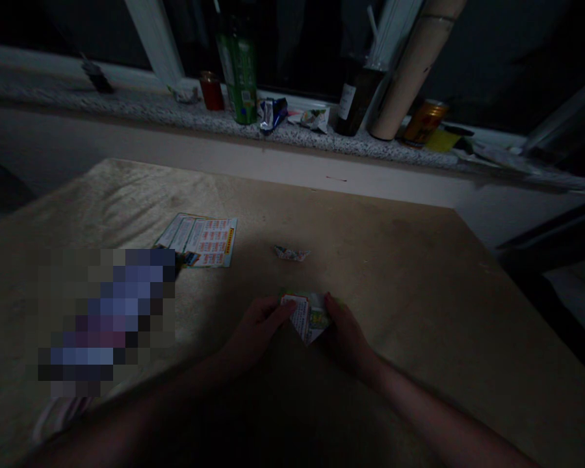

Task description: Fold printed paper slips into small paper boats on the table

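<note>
Both of my hands meet over a small folded piece of printed paper [308, 317] near the front middle of a beige table [409, 273]. My left hand [256, 331] pinches its left edge with curled fingers. Gripping the right edge is my right hand [344, 335], fingers also closed. The paper is folded to a point aiming toward me. A little farther out lies a small folded paper boat [291, 253], touched by neither hand.
A printed leaflet [199, 240] lies flat at the table's left, beside a blurred-out patch. On the stone windowsill [136, 107] behind stand a green bottle [238, 71], a dark bottle [353, 97], a cardboard tube [414, 71], a red cup [211, 90], a can [424, 121] and wrappers.
</note>
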Motion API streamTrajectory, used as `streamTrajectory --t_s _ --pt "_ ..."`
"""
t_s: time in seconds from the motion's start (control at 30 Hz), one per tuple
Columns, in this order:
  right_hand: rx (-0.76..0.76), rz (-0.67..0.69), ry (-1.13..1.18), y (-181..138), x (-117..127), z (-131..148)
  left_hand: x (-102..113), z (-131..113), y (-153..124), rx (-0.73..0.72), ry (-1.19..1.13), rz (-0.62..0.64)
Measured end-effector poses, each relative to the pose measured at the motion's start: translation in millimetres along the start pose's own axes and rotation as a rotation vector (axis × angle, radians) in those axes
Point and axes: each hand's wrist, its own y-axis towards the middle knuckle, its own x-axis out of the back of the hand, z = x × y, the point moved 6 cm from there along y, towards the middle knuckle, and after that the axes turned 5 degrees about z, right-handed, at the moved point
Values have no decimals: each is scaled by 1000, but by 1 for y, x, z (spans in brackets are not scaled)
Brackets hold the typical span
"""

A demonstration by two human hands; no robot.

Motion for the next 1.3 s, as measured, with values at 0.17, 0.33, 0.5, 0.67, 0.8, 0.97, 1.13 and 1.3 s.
streamTrajectory --t_s 0.17,0.33,0.5,0.67,0.8,0.97,1.13,1.3 --pt "44 50 -70 -1 -6 13 5 0 2 -37 81 -25" --pt "43 -2 -89 0 0 11 -1 -11 3 -102 138 63" --pt "69 6 58 -1 -2 4 -6 -14 1 -131 153 64" --pt "14 15 -14 -5 -8 6 -7 -7 0 -121 152 62" --pt "11 14 28 -3 -5 3 -7 3 2 -122 100 137" --pt "-57 65 191 -1 -7 -9 -10 -3 0 -177 71 335" --pt "-73 72 196 -3 -8 -7 -10 -14 -4 -220 101 352" --pt "-74 89 179 -3 -10 -4 -9 -20 -7 -261 132 321"
